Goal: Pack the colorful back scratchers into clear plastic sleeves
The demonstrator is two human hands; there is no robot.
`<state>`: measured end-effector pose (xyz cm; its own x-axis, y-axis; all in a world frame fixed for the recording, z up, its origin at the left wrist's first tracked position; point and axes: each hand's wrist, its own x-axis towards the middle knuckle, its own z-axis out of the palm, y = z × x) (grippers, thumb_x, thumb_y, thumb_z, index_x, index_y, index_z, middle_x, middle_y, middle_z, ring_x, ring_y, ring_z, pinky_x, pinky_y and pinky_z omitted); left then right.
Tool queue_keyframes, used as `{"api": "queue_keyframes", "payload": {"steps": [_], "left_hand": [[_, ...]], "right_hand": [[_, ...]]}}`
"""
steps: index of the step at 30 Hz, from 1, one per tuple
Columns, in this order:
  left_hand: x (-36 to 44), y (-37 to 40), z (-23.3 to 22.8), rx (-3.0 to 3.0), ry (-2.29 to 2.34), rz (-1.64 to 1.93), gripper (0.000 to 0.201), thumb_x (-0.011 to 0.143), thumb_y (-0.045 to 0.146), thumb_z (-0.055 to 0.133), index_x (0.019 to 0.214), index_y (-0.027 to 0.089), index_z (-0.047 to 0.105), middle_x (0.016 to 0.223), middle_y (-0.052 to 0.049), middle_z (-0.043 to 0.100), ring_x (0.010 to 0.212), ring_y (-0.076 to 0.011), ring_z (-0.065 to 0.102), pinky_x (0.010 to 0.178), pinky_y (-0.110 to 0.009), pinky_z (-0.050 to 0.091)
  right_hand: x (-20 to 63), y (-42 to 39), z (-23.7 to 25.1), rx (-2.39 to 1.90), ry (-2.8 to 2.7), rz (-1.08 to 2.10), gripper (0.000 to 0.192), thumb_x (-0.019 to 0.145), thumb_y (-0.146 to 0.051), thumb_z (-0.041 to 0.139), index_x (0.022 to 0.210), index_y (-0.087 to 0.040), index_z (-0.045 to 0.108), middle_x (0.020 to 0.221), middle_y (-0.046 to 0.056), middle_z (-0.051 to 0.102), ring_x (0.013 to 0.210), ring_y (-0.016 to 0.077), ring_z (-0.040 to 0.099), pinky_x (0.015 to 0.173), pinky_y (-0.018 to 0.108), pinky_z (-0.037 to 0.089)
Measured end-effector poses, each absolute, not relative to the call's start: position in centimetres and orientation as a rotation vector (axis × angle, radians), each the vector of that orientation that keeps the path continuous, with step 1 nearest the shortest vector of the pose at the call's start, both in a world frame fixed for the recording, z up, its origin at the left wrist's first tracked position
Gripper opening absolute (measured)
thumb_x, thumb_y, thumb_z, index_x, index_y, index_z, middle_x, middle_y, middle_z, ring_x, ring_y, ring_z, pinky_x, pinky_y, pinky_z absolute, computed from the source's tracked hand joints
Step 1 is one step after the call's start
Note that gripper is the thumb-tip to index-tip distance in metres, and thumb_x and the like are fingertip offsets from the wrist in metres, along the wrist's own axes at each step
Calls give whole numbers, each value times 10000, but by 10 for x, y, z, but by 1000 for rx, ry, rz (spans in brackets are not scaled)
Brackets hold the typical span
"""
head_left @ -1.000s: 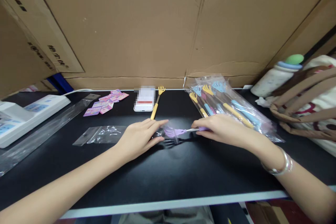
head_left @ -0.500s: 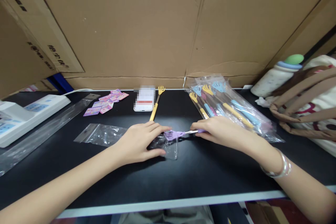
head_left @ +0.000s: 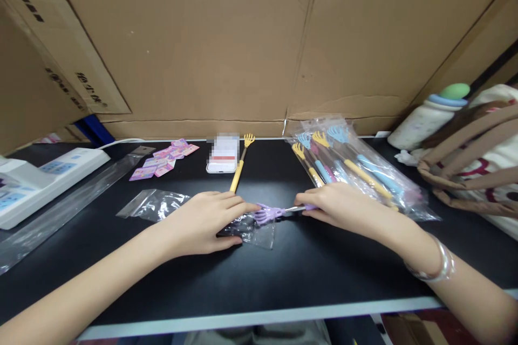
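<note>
Yellow scratcher (head_left: 239, 164) beyond hands (head_left: 206, 221).

A black table (head_left: 251, 275) with a pale front edge stands against big brown cardboard sheets (head_left: 210, 38) forming the back wall.

- The cardboard box (head_left: 60, 59) leaning at the left, above the white power strip (head_left: 48, 175), carries black print in two slanted lines, too skewed and blurred to read.
- The pink cards (head_left: 162, 160) just right of the power strip bear print too small to read.
- The white object (head_left: 222, 153) right of the cards is blurred out; only a red stripe shows.
</note>
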<state>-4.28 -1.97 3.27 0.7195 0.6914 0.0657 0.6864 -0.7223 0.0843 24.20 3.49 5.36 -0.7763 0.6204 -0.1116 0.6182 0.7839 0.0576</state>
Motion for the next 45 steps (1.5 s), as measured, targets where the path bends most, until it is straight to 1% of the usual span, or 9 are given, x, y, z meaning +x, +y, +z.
{"api": "queue_keyframes", "payload": {"steps": [3, 10, 15, 18, 26, 32, 35, 42, 45], "left_hand": [[-40, -19, 28, 2890, 1195, 199, 436, 874, 271, 539, 1294, 251, 424, 1134, -24, 629, 1024, -196, 609, 810, -309, 466], [-39, -15, 15, 2933, 1290, 314, 407, 925, 305, 473, 1317, 233, 389, 1071, -32, 647, 969, -197, 631, 763, -303, 484], [-40, -12, 13, 2953, 1300, 375, 416, 945, 348, 443, 1337, 227, 377, 1115, -43, 635, 986, -197, 624, 791, -306, 492], [-40, -13, 14, 2946, 1306, 373, 410, 951, 348, 432, 1338, 223, 382, 1141, -55, 631, 998, -195, 622, 803, -295, 490], [-38, -13, 13, 2945, 1319, 376, 429, 946, 344, 459, 1349, 221, 377, 1101, -59, 643, 974, -195, 633, 787, -283, 493], [-41, -11, 12, 2933, 1394, 459, 489, 942, 384, 472, 1376, 204, 334, 1152, -65, 631, 978, -183, 635, 818, -272, 491], [-41, -12, 11, 2920, 1390, 472, 488, 939, 382, 482, 1371, 209, 337, 1183, -61, 620, 986, -178, 633, 823, -269, 492], [-36, -13, 11, 2903, 1382, 424, 479, 929, 377, 501, 1356, 211, 363, 1073, -50, 648, 953, -196, 637, 792, -289, 503], [-37, -13, 10, 2899, 1396, 443, 470, 933, 386, 487, 1354, 210, 374, 1072, -57, 642, 969, -200, 633, 811, -296, 499]], "right_hand": [[240, 32, 54, 997, 2841, 48, 91, 907, -243, 517, 906, -248, 608, 739, -9, 689, 668, 178, 661, 563, 238, 360], [238, 31, 56, 1028, 2845, 141, 101, 898, -232, 528, 928, -244, 623, 713, 0, 694, 643, 170, 660, 548, 228, 347], [239, 33, 56, 1063, 2888, 227, 149, 925, -260, 488, 935, -232, 634, 688, 8, 696, 620, 173, 658, 548, 246, 346], [239, 33, 56, 1068, 2909, 251, 160, 927, -269, 485, 951, -227, 637, 718, 19, 708, 636, 178, 664, 556, 257, 352], [236, 32, 54, 1099, 2882, 244, 162, 925, -259, 479, 955, -223, 635, 685, 22, 703, 608, 170, 656, 529, 238, 336], [234, 32, 55, 1021, 2934, 148, 187, 913, -209, 480, 994, -224, 648, 737, 32, 725, 679, 170, 683, 586, 231, 395], [234, 32, 54, 1000, 2949, 141, 187, 899, -198, 500, 1010, -224, 649, 749, 30, 728, 692, 168, 686, 600, 228, 402], [230, 32, 46, 1015, 3012, 216, 192, 914, -219, 488, 1013, -237, 651, 761, 24, 728, 655, 157, 669, 564, 231, 354], [229, 32, 43, 1046, 3006, 220, 198, 922, -221, 475, 1019, -246, 646, 766, 18, 727, 659, 156, 666, 562, 233, 346]]}}
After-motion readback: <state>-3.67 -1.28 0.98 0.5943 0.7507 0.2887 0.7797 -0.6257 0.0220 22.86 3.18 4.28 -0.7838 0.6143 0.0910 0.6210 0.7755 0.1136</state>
